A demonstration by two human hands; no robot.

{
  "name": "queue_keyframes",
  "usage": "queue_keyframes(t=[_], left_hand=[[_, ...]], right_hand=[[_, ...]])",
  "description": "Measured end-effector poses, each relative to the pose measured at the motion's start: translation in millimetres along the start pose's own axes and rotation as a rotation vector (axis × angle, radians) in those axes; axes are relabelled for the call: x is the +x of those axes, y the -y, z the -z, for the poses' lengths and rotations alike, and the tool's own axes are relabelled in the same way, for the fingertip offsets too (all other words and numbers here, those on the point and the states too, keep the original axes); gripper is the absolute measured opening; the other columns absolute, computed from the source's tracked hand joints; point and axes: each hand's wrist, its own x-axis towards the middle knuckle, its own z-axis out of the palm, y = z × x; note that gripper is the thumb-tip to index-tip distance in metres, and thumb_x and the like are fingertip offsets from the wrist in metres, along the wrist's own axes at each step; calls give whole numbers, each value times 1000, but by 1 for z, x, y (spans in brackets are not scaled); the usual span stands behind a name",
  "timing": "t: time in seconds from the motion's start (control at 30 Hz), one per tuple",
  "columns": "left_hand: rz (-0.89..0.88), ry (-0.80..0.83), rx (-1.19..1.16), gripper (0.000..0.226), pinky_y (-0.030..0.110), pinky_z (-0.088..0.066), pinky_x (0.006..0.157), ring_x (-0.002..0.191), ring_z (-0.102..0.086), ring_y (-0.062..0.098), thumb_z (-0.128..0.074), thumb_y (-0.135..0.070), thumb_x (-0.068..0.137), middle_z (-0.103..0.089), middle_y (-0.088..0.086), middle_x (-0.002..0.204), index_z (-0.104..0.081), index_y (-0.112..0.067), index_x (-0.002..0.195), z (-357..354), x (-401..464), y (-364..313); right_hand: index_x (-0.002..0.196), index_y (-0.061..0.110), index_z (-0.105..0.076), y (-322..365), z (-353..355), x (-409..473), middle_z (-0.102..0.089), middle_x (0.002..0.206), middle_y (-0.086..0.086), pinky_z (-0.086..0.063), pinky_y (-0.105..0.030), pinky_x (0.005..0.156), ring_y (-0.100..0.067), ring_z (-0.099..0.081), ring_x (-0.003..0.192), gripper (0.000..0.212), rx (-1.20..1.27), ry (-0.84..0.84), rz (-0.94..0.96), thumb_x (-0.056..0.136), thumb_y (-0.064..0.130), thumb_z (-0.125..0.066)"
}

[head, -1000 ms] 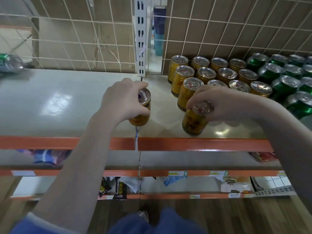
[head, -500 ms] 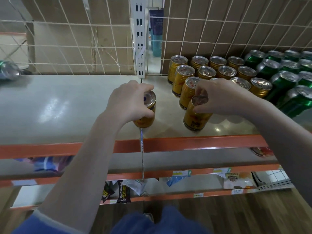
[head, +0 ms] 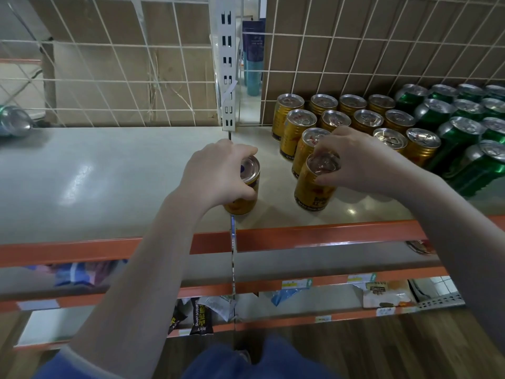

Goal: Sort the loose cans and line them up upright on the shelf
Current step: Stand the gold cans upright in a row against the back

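Observation:
My left hand grips a gold can from above; the can stands upright near the seam between two shelf boards. My right hand holds the top rim of a second gold can, upright at the front of the gold group. Behind it, several gold cans stand in rows, and several green cans stand in rows to their right. One green can lies on its side at the far left of the grey shelf.
A white wire grid and a slotted upright post back the shelf. An orange front rail runs along its edge. Lower shelves hold snack packets. A wooden floor lies below.
The view has tilted down slightly. Both hands have kept their grip, with the left can shifted a little toward the right can. The right can has come from tilted to upright.

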Motion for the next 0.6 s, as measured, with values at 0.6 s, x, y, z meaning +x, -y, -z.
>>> queue_keyframes(t=[0.6], left_hand=[[41,-100,-24,65,38,-47,84,107,-54,26,-78,-33,68,-59,2,122,-54,-23,127,44,-37,-48]], right_hand=[[113,3,-62,-45,-89,-74,-63,107,-19,-48,-44,78,-38,-60,97,33,77,-538,-144,85,20,-68]])
